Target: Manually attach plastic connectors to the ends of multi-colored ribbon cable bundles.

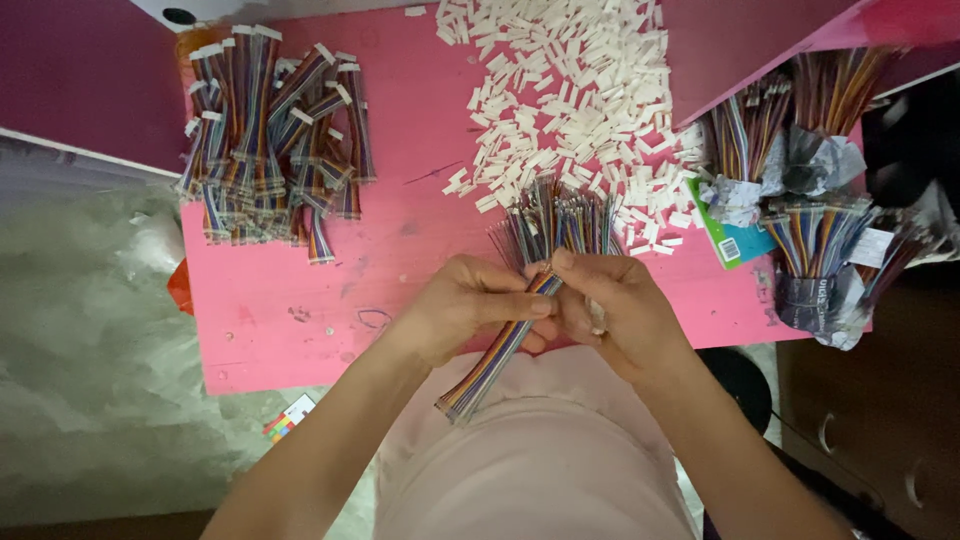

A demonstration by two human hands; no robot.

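- Together, left hand [470,305] and right hand [610,310] close their grip on a rainbow ribbon cable [495,355].
- White connector housings [570,100] lie heaped on the pink tabletop [400,250].

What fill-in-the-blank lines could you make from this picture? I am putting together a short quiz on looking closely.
1. Both hands, left hand and right hand, hold one flat bundle of striped ____.
2. The table top is coloured ____.
3. The heap of small plastic pieces at the far edge is ____ in colour.
4. The pile of finished cables lies on the person's ____ side.

Missing words: wires; pink; white; left
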